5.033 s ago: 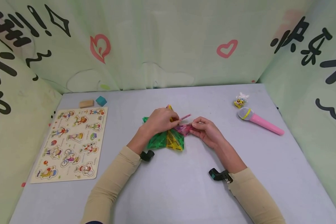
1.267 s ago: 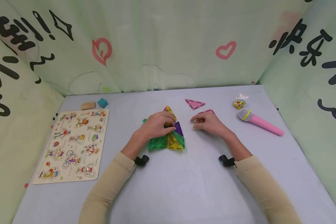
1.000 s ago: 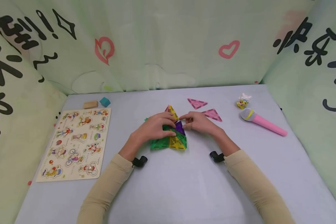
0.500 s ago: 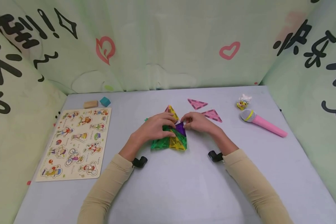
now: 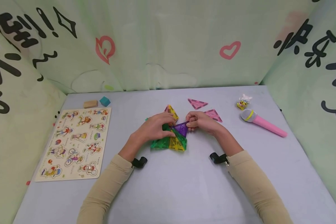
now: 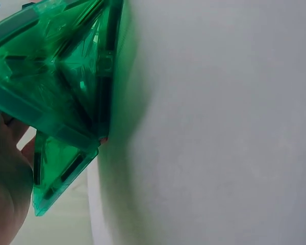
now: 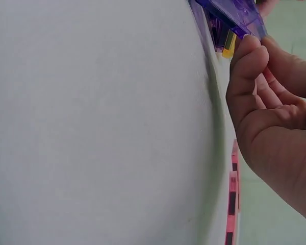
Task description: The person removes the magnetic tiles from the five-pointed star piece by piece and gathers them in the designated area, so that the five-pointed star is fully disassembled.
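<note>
A cluster of translucent magnetic tiles stands mid-table, with green tiles (image 5: 160,143) and a yellow tile (image 5: 175,144) at its front and a yellow-and-pink point (image 5: 171,111) behind. My left hand (image 5: 156,126) grips the cluster from the left, its thumb and fingers bent about the upper part and hiding some of it. On the right side, my right hand (image 5: 202,121) pinches a corner of a purple triangular tile (image 5: 181,128) between thumb and fingertips. The right wrist view shows that purple tile (image 7: 238,14) tilted, its corner at the fingertips. Green tiles (image 6: 51,97) fill the left wrist view's corner.
Two pink triangular tiles (image 5: 197,103) lie flat behind the right hand. A pink toy microphone (image 5: 266,124) and a small figurine (image 5: 243,101) are at the right. At the left lie a wooden picture board (image 5: 72,144), a wooden block (image 5: 91,104) and a blue block (image 5: 105,101).
The pink tile held earlier now lies on the table by another pink one. My right hand has come back to the cluster and taken the purple tile's corner, swinging it outward.
</note>
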A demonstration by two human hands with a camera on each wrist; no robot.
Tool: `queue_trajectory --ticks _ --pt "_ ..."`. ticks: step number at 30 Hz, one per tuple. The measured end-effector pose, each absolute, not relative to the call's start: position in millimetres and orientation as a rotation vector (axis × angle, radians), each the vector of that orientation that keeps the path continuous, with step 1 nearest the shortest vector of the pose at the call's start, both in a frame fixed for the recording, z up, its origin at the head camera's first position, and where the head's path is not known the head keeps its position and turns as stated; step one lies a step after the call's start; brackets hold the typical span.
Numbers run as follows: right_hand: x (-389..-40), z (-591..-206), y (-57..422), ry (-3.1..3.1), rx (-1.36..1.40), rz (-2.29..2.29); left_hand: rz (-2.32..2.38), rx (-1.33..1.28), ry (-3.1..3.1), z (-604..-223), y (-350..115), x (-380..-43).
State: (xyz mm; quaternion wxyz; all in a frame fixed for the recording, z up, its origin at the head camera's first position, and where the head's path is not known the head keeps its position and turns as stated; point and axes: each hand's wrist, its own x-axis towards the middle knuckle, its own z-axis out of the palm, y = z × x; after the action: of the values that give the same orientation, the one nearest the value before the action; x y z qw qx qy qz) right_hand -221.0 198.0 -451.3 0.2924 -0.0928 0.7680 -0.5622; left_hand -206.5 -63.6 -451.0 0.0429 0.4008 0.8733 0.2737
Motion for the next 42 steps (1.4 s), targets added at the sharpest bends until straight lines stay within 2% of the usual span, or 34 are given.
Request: queue_trajectory --ticks 6,13,18,26,31,37,42 --pt "-217.8 -445.7 202.3 1.939 -0.204 -1.658 0.862 1.131 2.673 -448.3 -61.0 -206.1" --pt "-214.7 -438.7 212.1 1.937 -0.202 -1.684 0.572 1.279 2.664 -441.4 -57.0 -211.6" --pt "-206.5 -435.0 229.5 2.010 -0.173 -1.668 0.461 1.280 2.632 -438.7 -53.1 -212.0" --pt "-180.0 -425.5 280.0 2.332 -0.008 -1.419 0.490 1.246 2.638 -436.8 -48.7 -210.1" --pt "-171.5 -432.5 301.9 2.542 0.054 -1.178 0.512 1.206 2.624 -435.0 -47.7 -210.9" --pt "-169.4 -436.7 294.7 2.789 0.043 -0.878 0.522 1.221 2.621 -436.2 -46.7 -212.5" --pt "-166.4 -430.5 260.4 2.820 -0.089 -0.881 0.545 1.239 2.606 -436.6 -45.0 -212.3"
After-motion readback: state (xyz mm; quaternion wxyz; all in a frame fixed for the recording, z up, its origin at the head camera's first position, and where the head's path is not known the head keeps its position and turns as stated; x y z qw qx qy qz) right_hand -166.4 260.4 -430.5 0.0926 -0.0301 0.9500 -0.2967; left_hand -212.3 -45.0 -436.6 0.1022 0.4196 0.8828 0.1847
